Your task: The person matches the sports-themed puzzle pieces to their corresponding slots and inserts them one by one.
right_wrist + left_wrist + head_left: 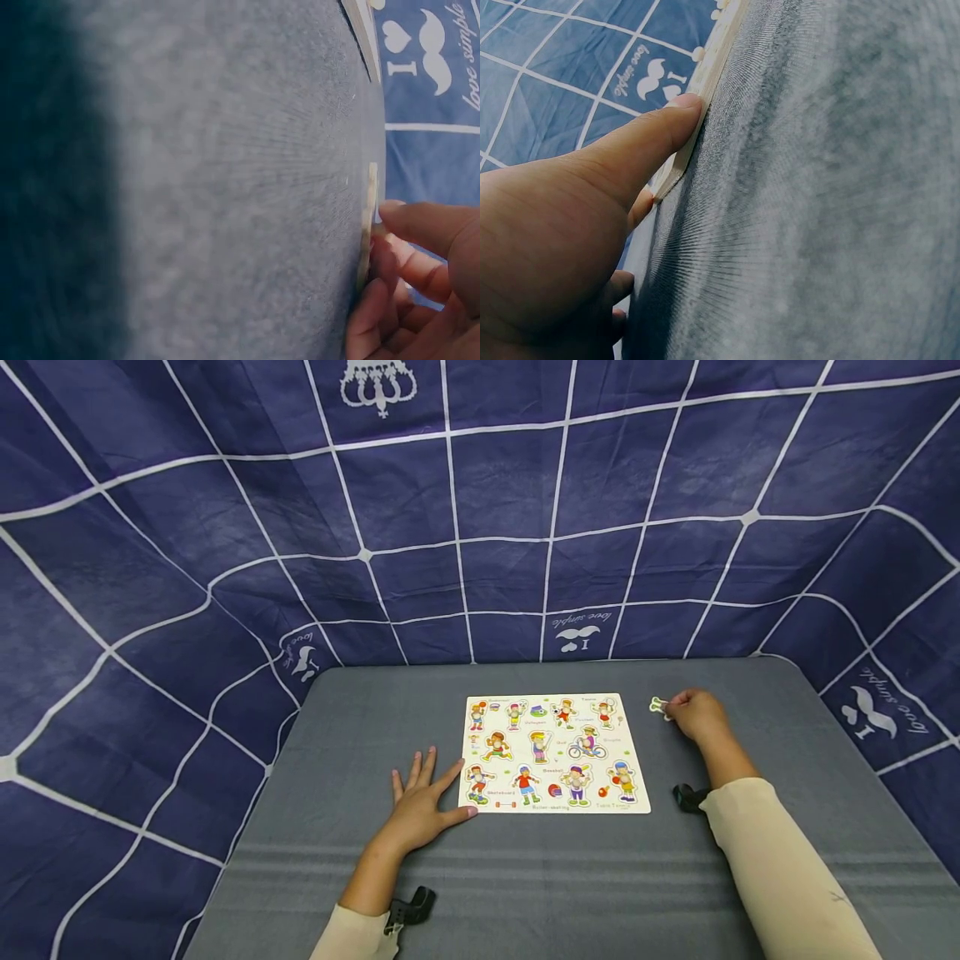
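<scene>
Pale wood, cut small and printed in colour: that is the puzzle piece [659, 707] I see lying flat on the grey cloth, just beyond the fingertips of the right hand [697, 714]. In the right wrist view the piece [369, 217] shows edge-on, and my read is that the fingers [420, 225] curl round it, one tip on its upper edge and others beside its lower end, so the hand pinches it against the cloth.

Well off to the inner side of those fingers lies the puzzle board [555, 753], a light wooden sheet covered with small cartoon sports figures. One recess near its far right corner looks bare, though I cannot be sure at this size.

The left hand [420, 806] rests palm down on the cloth with its fingers straight and spread, holding nothing. Its thumb [649, 135] presses against the near left edge of the board [705, 82], close to the corner.

All of this sits on the table [360, 727] under its grey striped cover. Cream sleeves [780, 868] cover both forearms, with a black strap at each wrist. Behind the table hangs a dark blue backdrop [480, 485] crossed with white lines and moustache prints.
</scene>
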### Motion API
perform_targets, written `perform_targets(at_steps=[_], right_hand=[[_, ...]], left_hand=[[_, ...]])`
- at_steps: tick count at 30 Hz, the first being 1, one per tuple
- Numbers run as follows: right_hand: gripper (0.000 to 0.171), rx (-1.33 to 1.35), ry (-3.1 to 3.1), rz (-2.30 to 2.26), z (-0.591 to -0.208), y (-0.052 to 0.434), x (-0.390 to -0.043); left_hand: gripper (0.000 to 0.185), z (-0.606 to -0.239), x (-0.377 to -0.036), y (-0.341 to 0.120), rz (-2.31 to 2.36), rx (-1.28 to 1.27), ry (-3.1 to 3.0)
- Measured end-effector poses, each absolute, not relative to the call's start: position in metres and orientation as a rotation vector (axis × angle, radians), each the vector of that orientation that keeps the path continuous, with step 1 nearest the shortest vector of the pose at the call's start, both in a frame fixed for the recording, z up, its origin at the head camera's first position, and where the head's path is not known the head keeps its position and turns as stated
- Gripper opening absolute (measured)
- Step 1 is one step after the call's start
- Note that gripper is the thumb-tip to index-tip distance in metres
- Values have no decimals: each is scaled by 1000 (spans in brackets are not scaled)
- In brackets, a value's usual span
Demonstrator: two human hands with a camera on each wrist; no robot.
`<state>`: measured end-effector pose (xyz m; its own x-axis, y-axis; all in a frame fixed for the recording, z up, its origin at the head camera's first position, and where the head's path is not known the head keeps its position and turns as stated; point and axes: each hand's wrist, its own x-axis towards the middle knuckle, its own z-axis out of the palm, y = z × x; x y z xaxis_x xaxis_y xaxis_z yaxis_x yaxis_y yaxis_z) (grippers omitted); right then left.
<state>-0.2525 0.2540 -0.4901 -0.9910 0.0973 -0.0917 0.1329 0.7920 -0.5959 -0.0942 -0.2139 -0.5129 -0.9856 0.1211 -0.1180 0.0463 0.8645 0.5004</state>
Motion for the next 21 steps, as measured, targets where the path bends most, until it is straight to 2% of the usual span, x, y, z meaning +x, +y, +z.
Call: perform_targets(at_steps=[10,21], right_hand=[[15,162,2972,-1033,-492,250,-244],[17,102,2974,-1122,-492,248,-235]], left_hand=[[86,-513,-94,-213,777,136,2894],[87,-513,-95,-214,776,133,2891]])
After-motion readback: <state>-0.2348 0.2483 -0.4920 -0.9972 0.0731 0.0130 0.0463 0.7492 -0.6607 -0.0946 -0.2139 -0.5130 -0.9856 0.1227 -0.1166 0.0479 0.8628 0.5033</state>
